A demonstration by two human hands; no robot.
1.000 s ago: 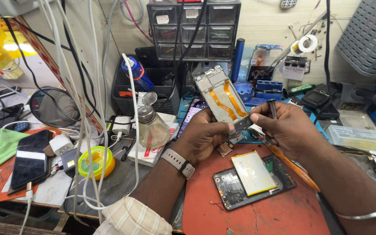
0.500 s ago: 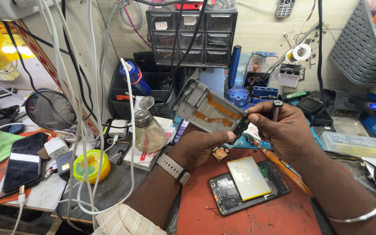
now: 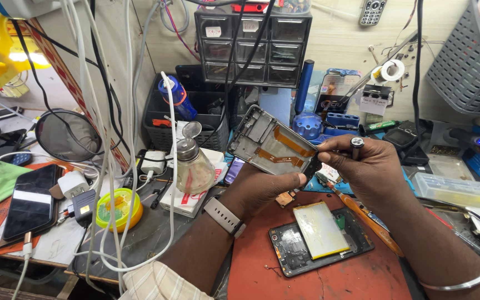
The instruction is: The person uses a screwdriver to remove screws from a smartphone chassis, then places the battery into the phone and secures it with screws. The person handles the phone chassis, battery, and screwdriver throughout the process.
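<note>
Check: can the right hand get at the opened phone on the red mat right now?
Probably not freely: the right hand grips a small screwdriver. The opened phone lies uncovered just below it.

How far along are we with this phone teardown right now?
Done: the opened phone body lies on the red mat, its yellowish battery exposed. In hand: the left hand holds the grey phone frame, orange flex cables showing, while the right hand works a small screwdriver at its lower end. Left: the two halves remain apart.
</note>
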